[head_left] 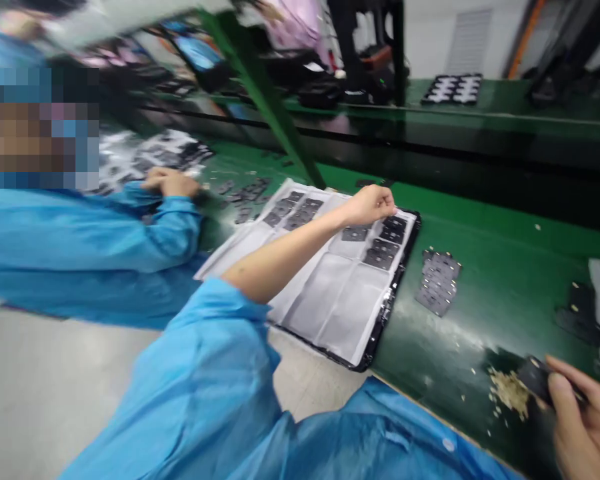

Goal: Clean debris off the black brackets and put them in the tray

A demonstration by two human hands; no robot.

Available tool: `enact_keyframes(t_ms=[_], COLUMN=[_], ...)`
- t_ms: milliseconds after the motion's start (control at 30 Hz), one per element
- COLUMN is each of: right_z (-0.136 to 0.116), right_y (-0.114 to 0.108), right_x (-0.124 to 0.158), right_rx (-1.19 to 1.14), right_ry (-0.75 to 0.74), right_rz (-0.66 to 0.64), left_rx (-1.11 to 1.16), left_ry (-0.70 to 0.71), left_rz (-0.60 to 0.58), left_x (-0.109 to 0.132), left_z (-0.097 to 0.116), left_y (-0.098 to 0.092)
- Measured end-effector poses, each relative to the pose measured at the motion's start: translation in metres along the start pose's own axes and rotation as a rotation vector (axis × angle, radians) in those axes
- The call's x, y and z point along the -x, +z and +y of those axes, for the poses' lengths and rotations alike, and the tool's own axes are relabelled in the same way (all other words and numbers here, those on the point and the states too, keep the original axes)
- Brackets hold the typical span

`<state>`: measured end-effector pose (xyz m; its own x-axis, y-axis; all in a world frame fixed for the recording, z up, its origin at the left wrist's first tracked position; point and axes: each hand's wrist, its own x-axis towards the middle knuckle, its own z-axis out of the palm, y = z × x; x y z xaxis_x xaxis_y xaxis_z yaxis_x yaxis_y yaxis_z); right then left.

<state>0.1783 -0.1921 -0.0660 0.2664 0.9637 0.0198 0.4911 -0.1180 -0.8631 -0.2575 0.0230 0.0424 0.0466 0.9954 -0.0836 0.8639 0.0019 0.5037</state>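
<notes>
Holding left hand [370, 205] pinched narrow at tray's [386, 308] far-right corner; gripping dark part [533, 377] in right hand [586, 421] toward counter's [500, 287] near edge!

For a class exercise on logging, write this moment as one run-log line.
Left hand: at far edge of lined tray | Right hand: holding dark part | On green table: grey parts, pale bits

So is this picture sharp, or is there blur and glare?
Head view: the co-worker's sleeve looks soft, below a blocky pixelated patch; glints dot the tray's black edge; a pale sheen lies on the green table beside it; a dark patch, shadow or reflection, adjoins the beige pile by the right hand.
</notes>
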Motion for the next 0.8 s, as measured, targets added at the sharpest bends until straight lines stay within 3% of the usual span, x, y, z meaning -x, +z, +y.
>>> enact_keyframes(t_ms=[67, 133, 233, 333, 467, 600, 700, 800], right_z=[-0.041, -0.071, -0.095, -0.102, -0.101, -0.085, -0.054, -0.017], right_y=[0.011, 0.024, 0.040, 0.047, 0.047, 0.038, 0.030, 0.024], right_x=[0.008, 0.011, 0.017, 0.023, 0.029, 0.035, 0.033, 0.025], right_rx=[-0.091, -0.228, -0.339, -0.392, -0.412, -0.311, -0.247, -0.178], right_ry=[-0.018, -0.039, -0.089, -0.137, -0.149, -0.057, -0.004, 0.017], right_rz=[-0.044, -0.104, -0.149, -0.188, -0.214, -0.243, -0.264, -0.290], left_rx=[0.205, 0.379, 0.660, 0.854, 0.959, 0.987, 0.948, 0.749], left_ry=[0.180, 0.307, 0.308, 0.249, 0.199, 0.197, 0.150, 0.041], left_rz=[-0.101, -0.305, -0.588, -0.717, -0.707, -0.699, -0.605, -0.318], left_x=[0.034, 0.070, 0.111, 0.127, 0.131, 0.135, 0.127, 0.117], left_z=[0.027, 0.054, 0.088, 0.107, 0.109, 0.098, 0.069, 0.019], left_y=[0.017, 0.033, 0.058, 0.076, 0.085, 0.087, 0.077, 0.048])
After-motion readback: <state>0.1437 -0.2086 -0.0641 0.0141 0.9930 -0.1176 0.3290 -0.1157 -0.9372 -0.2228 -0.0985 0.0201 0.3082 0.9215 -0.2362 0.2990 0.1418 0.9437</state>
